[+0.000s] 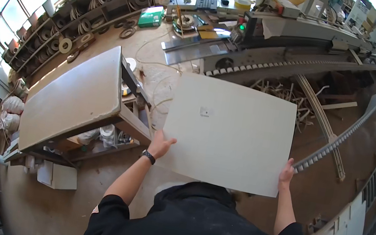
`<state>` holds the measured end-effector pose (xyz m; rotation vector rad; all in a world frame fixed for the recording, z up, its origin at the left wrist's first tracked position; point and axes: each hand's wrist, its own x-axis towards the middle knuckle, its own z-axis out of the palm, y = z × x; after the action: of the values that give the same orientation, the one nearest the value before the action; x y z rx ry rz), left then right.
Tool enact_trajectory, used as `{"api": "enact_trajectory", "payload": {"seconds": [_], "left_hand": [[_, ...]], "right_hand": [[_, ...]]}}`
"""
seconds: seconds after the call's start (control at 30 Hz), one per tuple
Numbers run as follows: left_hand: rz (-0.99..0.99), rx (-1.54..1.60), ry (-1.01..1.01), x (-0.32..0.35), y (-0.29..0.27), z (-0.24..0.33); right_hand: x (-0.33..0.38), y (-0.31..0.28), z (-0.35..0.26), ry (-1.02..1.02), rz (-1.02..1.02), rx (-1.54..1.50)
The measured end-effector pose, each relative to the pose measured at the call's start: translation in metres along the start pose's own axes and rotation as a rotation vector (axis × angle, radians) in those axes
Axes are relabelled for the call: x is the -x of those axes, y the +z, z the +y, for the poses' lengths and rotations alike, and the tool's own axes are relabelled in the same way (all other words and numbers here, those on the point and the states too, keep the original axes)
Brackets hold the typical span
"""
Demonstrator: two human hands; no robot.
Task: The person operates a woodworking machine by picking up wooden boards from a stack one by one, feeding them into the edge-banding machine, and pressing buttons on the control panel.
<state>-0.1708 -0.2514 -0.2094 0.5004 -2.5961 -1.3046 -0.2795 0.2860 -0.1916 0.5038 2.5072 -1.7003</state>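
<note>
A large white rectangular panel (237,145) is held out in front of my body, with a small printed label (205,112) on its upper face. My left hand (160,145) grips its left edge near the lower corner, the thumb lying on top and the other fingers mostly hidden beyond the edge. At the right edge my right hand (287,173) is closed on the panel near its lower right corner. A dark watch (148,157) is on my left wrist.
To the left stands a table (73,94) with a pale top. A long machine with a roller track (255,65) crosses ahead, near a pile of offcut strips (294,100). Shelves of rolls (85,22) line the far left. More panels (342,230) stand at lower right.
</note>
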Motion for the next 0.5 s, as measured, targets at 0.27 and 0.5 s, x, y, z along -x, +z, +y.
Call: {"api": "enact_trajectory", "payload": {"seconds": [0.27, 0.5], "left_hand": [[-0.172, 0.048, -0.208, -0.169, -0.049, -0.019], [-0.182, -0.104, -0.097, -0.324, -0.063, -0.048]], "right_hand": [[-0.037, 0.129, 0.000, 0.032, 0.189, 0.062], [-0.012, 0.260, -0.014, 0.175, 0.418, 0.056]]}}
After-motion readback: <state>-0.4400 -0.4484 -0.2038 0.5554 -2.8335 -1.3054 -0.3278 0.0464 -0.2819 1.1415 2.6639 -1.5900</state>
